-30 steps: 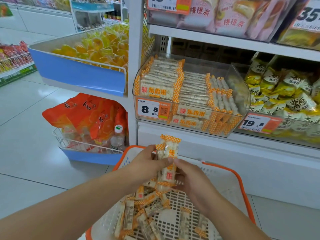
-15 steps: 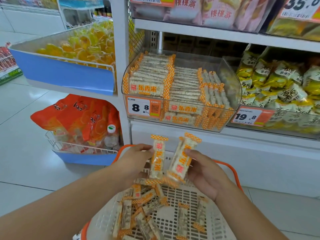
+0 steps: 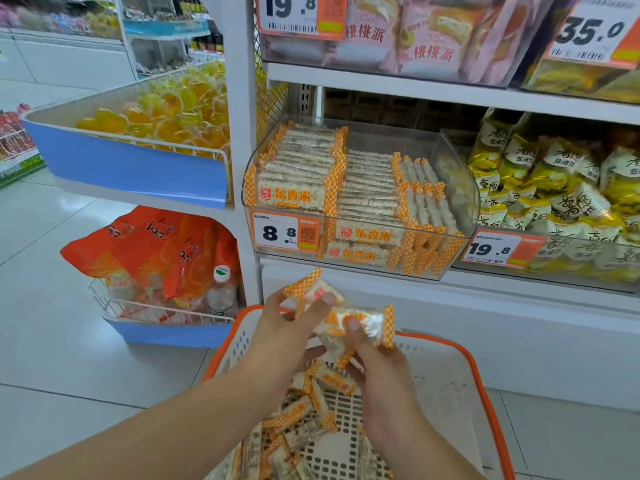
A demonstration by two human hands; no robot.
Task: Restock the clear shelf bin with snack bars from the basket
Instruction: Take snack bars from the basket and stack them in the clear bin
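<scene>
As bars are squared for stacking, above the orange-rimmed white basket (image 3: 481, 372):
Left hand (image 3: 287, 327): pinches one orange-checked clear-wrapped snack bar (image 3: 304, 284).
Right hand (image 3: 377, 365): grips another bar (image 3: 363, 322).
Far: clear plastic shelf bin (image 3: 460, 188).

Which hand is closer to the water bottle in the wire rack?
Left. The left hand is just right of the water bottle, gripping snack bars; the right hand is farther right, over the basket.

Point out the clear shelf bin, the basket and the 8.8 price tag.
clear shelf bin (image 3: 460, 188): head view, on its bare right wall.
basket (image 3: 479, 379): head view, on its orange rim, right side.
8.8 price tag (image 3: 277, 233): head view, on the white part with the digits.
</scene>
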